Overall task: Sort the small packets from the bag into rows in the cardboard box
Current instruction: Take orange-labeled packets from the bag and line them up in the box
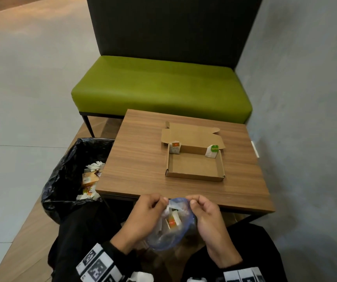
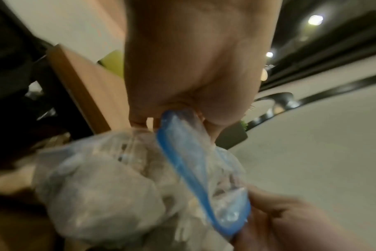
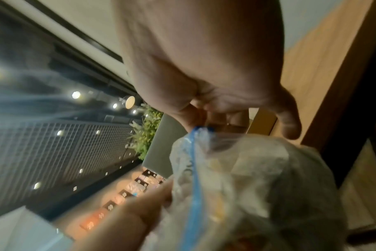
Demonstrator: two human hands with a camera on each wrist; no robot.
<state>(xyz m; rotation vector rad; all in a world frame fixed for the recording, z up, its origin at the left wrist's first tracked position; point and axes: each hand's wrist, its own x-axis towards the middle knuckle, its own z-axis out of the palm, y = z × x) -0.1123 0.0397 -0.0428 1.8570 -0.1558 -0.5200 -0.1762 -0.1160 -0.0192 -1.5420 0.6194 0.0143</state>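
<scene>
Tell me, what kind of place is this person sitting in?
Probably a café or lounge seating corner: a green padded bench faces a small wooden table, a bin lined with a black bag stands beside it, and potted greenery lines a big lit hall.

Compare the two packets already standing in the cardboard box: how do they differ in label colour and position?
The left packet carries a red and orange label; the right packet carries a green one. The left packet stands in the far left corner of the cardboard box, the right packet in the far right corner. The left packet looks greyer, the right packet whiter. Both stand propped against the far wall, well apart.
</scene>
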